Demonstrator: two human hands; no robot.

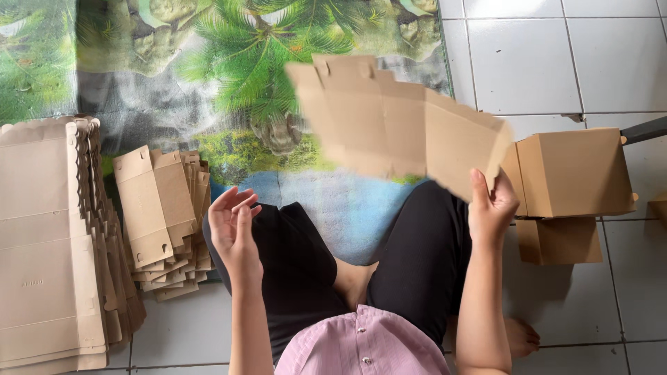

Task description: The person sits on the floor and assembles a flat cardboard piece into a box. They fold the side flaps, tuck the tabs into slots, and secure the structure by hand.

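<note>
The right hand [492, 207] grips a flat cardboard blank [396, 125] by its edge; the left hand [233, 226] hangs open beside it.

A single head-worn camera looks almost straight down from close above the seated person's lap. The hands rise from the near edge, the tiled floor [570, 62] fills the right, and a printed mat [174, 55] lies far and left. No second view overlaps it.

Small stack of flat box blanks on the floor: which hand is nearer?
Left. The left hand hovers open, apart from the small stack of flat box blanks, just right of it in view. The right hand is far across, gripping a flat cardboard blank.
</note>
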